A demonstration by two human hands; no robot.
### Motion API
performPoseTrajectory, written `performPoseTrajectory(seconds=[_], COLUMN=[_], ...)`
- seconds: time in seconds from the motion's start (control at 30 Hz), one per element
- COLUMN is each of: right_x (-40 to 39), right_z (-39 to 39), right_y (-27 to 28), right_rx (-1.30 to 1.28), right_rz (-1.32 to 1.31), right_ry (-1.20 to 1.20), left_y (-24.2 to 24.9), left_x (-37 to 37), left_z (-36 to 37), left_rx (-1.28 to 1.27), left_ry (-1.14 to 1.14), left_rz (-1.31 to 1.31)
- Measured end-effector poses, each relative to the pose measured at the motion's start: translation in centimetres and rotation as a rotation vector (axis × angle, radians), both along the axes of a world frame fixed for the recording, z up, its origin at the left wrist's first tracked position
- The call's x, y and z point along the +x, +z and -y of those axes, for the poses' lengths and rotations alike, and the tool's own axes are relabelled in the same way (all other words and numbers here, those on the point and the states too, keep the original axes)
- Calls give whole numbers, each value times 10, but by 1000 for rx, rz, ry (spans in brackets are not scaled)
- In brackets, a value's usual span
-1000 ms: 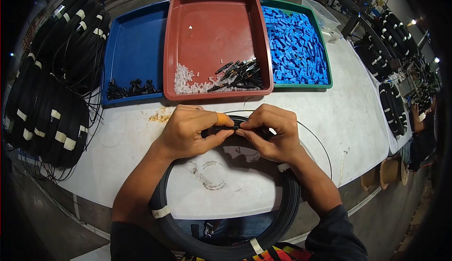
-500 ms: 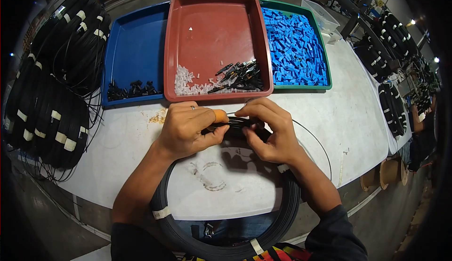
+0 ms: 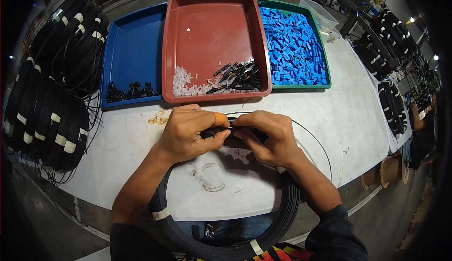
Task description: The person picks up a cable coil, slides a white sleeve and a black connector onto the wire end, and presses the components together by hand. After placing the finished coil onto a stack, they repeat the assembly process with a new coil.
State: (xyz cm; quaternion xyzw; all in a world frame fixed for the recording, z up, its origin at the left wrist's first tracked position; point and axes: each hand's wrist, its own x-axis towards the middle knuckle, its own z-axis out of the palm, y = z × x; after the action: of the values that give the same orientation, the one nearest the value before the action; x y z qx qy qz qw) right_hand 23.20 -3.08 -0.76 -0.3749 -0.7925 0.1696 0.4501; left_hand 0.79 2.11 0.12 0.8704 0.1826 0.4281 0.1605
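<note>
A large coil of black cable [image 3: 164,190], bound with pale tape, rests on the front edge of the white table and over my lap. At its far side my left hand [image 3: 190,131], with an orange covering on one finger, is closed on the coil. My right hand [image 3: 268,136] pinches at the same spot, its fingertips almost touching those of the left. What lies between the fingertips is too small to make out. A loose cable end [image 3: 318,141] curves out to the right over the table.
Behind my hands stand a blue tray [image 3: 136,39] with black parts, a red tray [image 3: 212,30] with clear and black pieces, and a green tray [image 3: 328,79] of blue pieces. Black cable coils [image 3: 52,119] are stacked at the left; more hang at the right.
My right hand has moved slightly left, towards my left hand, and its raised, spread fingers have closed into a pinch at the coil. My left hand has barely moved.
</note>
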Motion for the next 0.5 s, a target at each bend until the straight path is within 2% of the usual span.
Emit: performPoseTrajectory(seconds=[0.1,0.3,0.37,0.5], right_x=[-2,2,2,4], right_z=[0,-1,0,-3], right_y=[0,-3,-1,-2], right_rx=[-5,-16,6,90], right_rz=[-101,-137,-103,-76], right_ry=[-1,43,42,74], left_y=[-3,-5,-3,-4], left_x=[1,-1,-3,-4], left_z=[-2,-1,3,2], left_rx=[11,-66,-266,-344], left_ry=[-18,-43,-36,-64], left_rz=[8,38,21,13])
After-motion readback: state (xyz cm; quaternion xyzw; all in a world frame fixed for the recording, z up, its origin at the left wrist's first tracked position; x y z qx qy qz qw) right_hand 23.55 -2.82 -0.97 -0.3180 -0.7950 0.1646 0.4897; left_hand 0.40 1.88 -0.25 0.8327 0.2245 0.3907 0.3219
